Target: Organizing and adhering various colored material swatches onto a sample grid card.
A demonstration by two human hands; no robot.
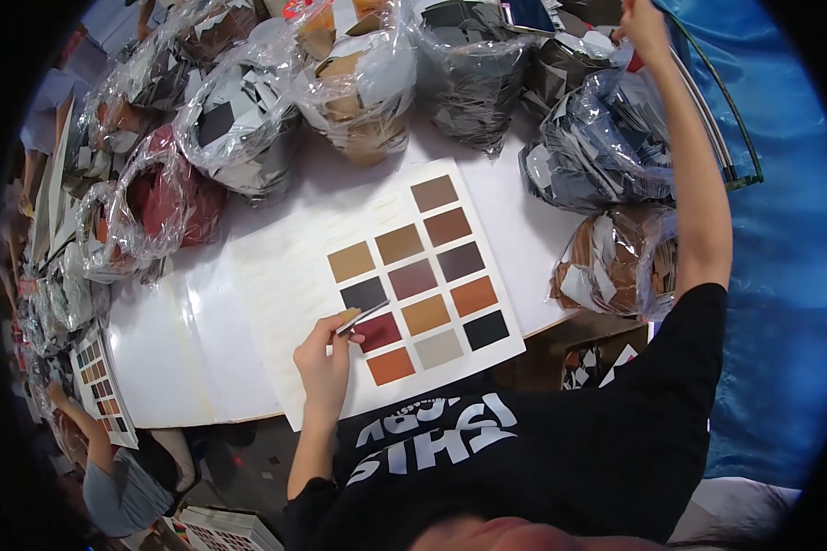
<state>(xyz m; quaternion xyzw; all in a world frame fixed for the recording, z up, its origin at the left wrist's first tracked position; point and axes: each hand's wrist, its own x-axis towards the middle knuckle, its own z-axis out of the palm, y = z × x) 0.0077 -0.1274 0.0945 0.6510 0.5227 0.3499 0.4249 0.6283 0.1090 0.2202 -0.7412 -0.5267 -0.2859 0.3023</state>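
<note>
My left hand is closed around slim metal tweezers, whose tips lie over a white sample card. Rows of coloured swatches, in browns, reds, black and grey, are stuck on the card; a dark red swatch lies just beneath the tweezers. Stretched far to the upper right, my right hand has its fingers curled beside a plastic bag of dark and light pieces. What those fingers hold, if anything, is too small to tell.
Clear plastic bags of cut pieces line the table's far side, including a grey one and a red one. A bag of brown pieces stands at right, by a blue sheet. Another person's arm reaches over a second card.
</note>
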